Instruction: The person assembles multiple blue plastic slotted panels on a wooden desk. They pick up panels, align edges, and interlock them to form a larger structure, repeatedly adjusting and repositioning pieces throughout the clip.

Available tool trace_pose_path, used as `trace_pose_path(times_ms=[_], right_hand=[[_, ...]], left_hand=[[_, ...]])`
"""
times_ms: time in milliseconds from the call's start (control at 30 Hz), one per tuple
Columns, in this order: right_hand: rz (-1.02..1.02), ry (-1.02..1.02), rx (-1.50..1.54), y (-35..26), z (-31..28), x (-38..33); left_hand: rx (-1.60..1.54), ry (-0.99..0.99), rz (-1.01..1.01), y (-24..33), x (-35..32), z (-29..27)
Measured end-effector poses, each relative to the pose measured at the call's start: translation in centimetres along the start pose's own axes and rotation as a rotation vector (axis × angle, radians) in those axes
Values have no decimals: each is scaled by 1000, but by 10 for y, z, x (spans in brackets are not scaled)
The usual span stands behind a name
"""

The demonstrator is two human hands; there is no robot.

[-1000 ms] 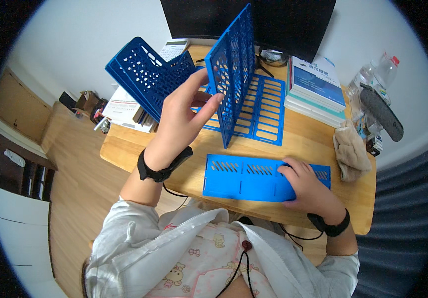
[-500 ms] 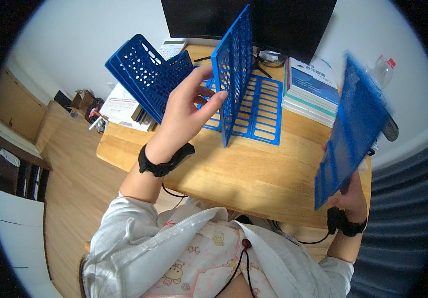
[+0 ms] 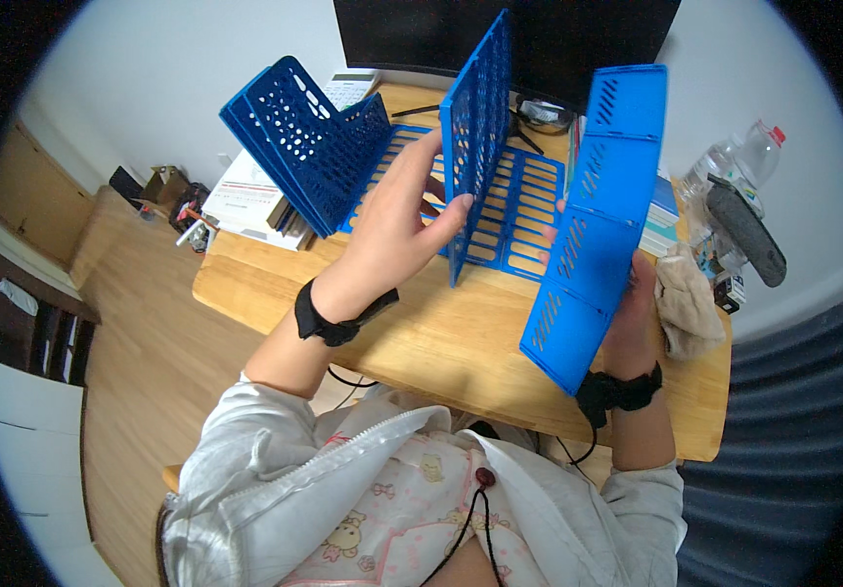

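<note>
A: Left hand (image 3: 397, 230) clamped on upright blue perforated plastic panel (image 3: 477, 137), stood on flat blue slotted base panel (image 3: 524, 210). Right hand (image 3: 632, 313) wrapped round loose blue slotted plastic side panel (image 3: 593, 220), raised mid-air, tilted.

B: Prob best lined up w/ base edge, kept square. Done on light wooden desk (image 3: 412, 342), black monitor (image 3: 539, 34) behind, wood floor (image 3: 138, 352) on left.

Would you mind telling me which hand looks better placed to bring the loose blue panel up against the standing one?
Probably the right hand: it holds the loose blue panel in the air beside the upright panel, while the left hand steadies that upright panel.
</note>
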State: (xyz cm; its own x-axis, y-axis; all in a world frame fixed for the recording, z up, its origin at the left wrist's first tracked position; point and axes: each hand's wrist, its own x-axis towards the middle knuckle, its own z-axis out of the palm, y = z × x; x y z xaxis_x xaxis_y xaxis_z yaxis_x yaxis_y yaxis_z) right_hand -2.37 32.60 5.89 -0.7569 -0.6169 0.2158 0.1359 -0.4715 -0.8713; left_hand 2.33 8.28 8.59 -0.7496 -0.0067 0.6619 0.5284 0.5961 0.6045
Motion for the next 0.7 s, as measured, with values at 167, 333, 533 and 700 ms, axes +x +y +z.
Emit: trace_pose_path(times_ms=[167,333,533,700], right_hand=[[124,55,270,13,5,0],[159,33,369,22,4,3],[136,45,282,25,1,3],[147,45,321,24,-1,5]], left_hand=[[19,-3,-14,-2,-2,2],[-1,3,-42,-5,-2,2],[-3,6,-75,-5,-3,2],[-50,-9,-110,-4,-3,4]])
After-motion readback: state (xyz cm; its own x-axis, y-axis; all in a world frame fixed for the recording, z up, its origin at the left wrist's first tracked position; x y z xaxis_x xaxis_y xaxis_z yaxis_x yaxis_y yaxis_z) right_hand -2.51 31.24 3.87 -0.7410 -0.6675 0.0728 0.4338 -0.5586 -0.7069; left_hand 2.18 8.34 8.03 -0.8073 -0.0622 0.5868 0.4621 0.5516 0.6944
